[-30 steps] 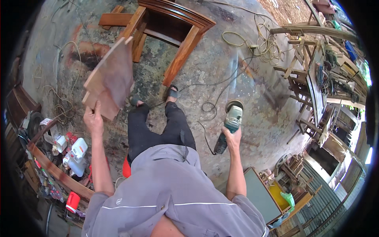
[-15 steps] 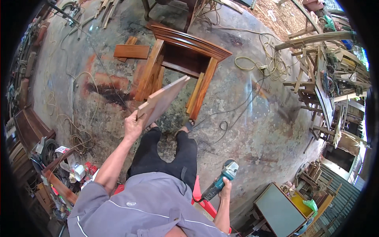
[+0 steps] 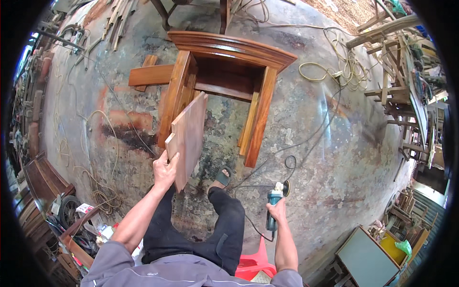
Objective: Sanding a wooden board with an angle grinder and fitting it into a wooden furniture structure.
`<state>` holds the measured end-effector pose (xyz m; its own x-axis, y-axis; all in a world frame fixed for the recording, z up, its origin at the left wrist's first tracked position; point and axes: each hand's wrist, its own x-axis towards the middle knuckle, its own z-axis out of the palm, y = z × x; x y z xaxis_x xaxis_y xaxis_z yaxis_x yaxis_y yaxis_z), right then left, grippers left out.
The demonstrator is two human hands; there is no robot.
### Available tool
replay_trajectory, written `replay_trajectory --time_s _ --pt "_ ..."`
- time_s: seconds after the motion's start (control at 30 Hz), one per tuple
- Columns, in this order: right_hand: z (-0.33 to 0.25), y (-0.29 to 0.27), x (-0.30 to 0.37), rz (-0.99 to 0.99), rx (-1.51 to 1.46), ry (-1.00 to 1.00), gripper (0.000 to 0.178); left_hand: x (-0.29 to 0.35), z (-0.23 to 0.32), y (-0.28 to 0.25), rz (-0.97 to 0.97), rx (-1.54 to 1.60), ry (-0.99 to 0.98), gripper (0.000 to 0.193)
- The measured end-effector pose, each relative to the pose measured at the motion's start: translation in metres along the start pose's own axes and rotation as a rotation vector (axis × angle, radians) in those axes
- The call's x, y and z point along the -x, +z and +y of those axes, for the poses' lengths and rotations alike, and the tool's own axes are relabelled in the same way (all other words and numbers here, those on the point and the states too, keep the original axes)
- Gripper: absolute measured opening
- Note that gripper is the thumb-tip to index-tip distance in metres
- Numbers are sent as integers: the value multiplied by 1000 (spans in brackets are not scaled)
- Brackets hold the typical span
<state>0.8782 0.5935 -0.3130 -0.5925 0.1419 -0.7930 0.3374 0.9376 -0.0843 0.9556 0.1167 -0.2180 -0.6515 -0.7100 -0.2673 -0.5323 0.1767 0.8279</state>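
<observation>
My left hand [image 3: 165,170] grips the near end of a flat wooden board [image 3: 190,138], which has a stepped, notched edge and is held tilted on its side above the floor. In my right hand [image 3: 277,210] is a teal angle grinder [image 3: 274,198], its round disc facing right and its cord trailing from the lower end. Beyond the board, a varnished reddish-brown wooden cabinet frame [image 3: 270,110] with a moulded edge lies on the floor. The board's far end overlaps the frame's left side in view; whether they touch I cannot tell.
Two short wooden boards [image 3: 152,75] lie left of the frame. A cord [image 3: 289,162] loops across the concrete floor near the grinder, and a coiled yellowish cable [image 3: 342,71] lies farther right. Behind me is a red plastic stool [image 3: 256,263]; a glass-topped case [image 3: 366,256] stands lower right.
The board has turned more upright and shifted slightly left in view. My right hand has carried the grinder forward, its disc now facing right. My legs have moved apart.
</observation>
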Motion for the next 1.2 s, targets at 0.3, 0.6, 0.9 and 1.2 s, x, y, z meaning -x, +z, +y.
replay_trajectory --time_s 0.3,0.6,0.9,1.2 --pt "20 100 -216 350 433 43 75 -72 -128 61 -23 -33 2 31" --pt "15 152 -379 744 468 51 84 -138 -173 93 -149 -111 263 30" --pt "26 205 -424 970 286 -17 97 -142 -167 131 -102 -190 468 26" --pt "-5 213 -359 1113 -138 -190 69 -172 -195 183 -129 -43 430 49"
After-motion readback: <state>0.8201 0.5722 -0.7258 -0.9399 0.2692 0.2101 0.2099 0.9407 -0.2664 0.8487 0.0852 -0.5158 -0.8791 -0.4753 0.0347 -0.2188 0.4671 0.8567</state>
